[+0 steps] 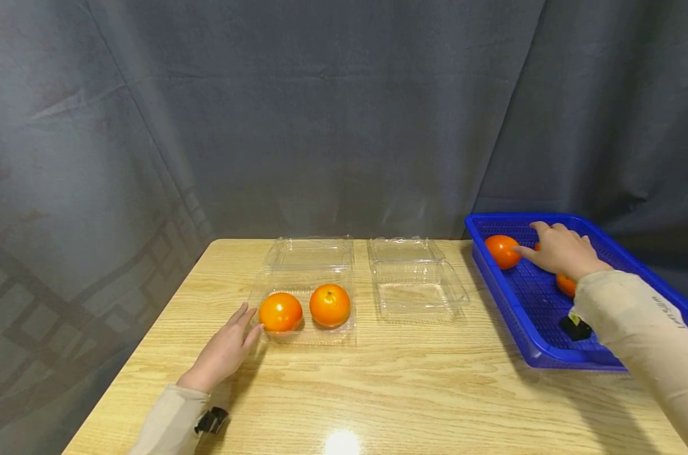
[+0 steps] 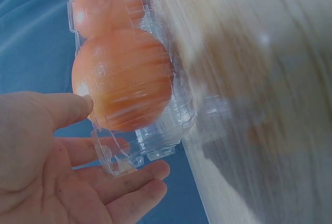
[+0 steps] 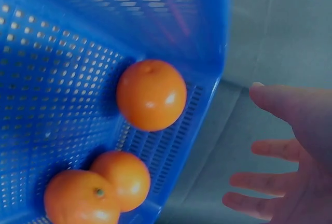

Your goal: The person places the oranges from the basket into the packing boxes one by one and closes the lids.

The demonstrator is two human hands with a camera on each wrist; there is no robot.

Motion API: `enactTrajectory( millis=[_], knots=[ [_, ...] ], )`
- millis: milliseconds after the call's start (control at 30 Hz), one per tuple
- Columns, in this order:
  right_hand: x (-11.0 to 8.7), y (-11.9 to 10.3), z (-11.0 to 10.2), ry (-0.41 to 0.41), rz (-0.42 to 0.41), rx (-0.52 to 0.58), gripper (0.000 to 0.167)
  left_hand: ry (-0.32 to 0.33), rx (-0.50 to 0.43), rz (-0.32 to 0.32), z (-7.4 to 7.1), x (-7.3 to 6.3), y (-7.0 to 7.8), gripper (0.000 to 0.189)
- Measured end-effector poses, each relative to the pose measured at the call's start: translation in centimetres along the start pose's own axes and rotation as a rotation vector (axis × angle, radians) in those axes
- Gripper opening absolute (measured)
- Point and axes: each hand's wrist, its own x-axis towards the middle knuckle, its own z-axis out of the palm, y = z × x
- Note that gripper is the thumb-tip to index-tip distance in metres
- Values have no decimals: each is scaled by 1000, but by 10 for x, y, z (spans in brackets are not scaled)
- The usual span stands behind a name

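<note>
My left hand [image 1: 221, 354] rests at the left front corner of a clear plastic clamshell box [image 1: 323, 338], its fingers fairly straight and its thumb beside the near wall. Two oranges sit side by side in that box, a left orange [image 1: 280, 312] and a right orange [image 1: 329, 305]. Over the blue basket [image 1: 525, 335] hangs my right hand [image 1: 565, 251], fingers spread and nothing in them. Inside the basket lie a far-left orange [image 1: 501, 251] and two more touching each other, a stemmed orange [image 3: 83, 198] and its neighbour [image 3: 124, 180], both partly hidden in the head view.
A second clear clamshell box [image 1: 414, 303] stands with its lid raised, right of the first, on the wooden table [image 1: 378, 392]. A small black object [image 1: 575, 327] shows in the basket under the right wrist. Grey curtain [image 1: 332, 126] hangs behind the table.
</note>
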Motion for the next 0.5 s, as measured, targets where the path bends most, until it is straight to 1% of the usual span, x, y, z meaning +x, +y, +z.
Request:
enactTrajectory(
  millis=[200, 333, 500],
  knots=[
    [1, 17, 0, -21, 52, 32, 93, -6, -3, -3, -1, 0, 1, 49],
    [1, 27, 0, -33, 78, 55, 91, -16, -5, -10, -1, 1, 1, 50],
    [2, 38, 1, -41, 97, 54, 89, -25, -6, -17, -1, 1, 1, 50]
  ],
)
